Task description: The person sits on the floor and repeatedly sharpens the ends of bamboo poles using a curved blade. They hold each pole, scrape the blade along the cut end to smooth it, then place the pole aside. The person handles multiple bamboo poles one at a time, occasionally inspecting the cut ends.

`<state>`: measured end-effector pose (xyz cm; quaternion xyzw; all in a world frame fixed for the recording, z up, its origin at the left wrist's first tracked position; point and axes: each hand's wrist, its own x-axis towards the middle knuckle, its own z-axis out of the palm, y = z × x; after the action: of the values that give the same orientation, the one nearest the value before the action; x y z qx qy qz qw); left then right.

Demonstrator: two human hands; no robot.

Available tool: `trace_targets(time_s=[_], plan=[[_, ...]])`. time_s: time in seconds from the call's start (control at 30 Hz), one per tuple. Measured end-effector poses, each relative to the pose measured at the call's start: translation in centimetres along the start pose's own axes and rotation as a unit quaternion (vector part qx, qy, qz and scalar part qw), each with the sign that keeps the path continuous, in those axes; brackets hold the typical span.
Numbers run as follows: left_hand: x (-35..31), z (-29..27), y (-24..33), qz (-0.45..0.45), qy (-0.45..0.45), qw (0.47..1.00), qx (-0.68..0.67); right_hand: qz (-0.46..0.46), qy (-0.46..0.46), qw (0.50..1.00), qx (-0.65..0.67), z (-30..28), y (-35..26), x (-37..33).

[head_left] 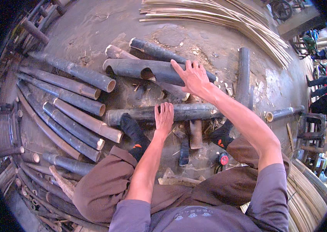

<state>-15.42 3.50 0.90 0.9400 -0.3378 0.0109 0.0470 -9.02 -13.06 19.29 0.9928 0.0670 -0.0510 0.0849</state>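
Observation:
A dark bamboo tube (134, 113) lies crosswise just beyond my feet. My left hand (164, 116) rests over its top, with fingers close together and bent over it. Farther off is a thicker dark bamboo tube (128, 68) with a rounded notch cut in its side and another at its left end. On the right part of that tube my right hand (195, 78) lies with thumb and fingers spread wide. The notched tube sits across a brownish bamboo piece (171, 90). Another dark bamboo tube (153, 49) lies behind it.
Several bamboo poles (76, 73) fan out on the left. Thin split strips (225, 17) lie at the far side. A single dark pole (243, 73) and a short tube (287, 113) are on the right. Chips litter the floor. A red-topped round object (224, 159) is near my right foot.

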Motion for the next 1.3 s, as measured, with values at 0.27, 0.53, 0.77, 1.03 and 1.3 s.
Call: trace_targets(time_s=[0.27,0.53,0.77,1.03,1.3], plan=[[0.7,0.0,-1.3,0.036,-0.071,0.995,-0.058,-0.096,0.158,0.978,-0.101,-1.8,3.1,-3.4],[0.1,-1.8,-0.7,0.066,0.082,0.975,-0.198,-0.094,0.175,0.971,-0.133,-7.1,10.6,-13.2],[4.1,-12.9,2.1,0.173,0.357,0.911,-0.115,-0.073,0.206,0.964,-0.152,-8.0,14.8,-20.8],[12.1,-21.5,1.0,0.248,0.105,0.959,-0.084,-0.039,0.210,0.969,-0.124,-5.7,17.4,-24.3],[11.6,-13.3,2.6,0.184,-0.031,0.977,-0.106,0.294,0.161,0.877,0.343,9.1,20.2,-21.6]])
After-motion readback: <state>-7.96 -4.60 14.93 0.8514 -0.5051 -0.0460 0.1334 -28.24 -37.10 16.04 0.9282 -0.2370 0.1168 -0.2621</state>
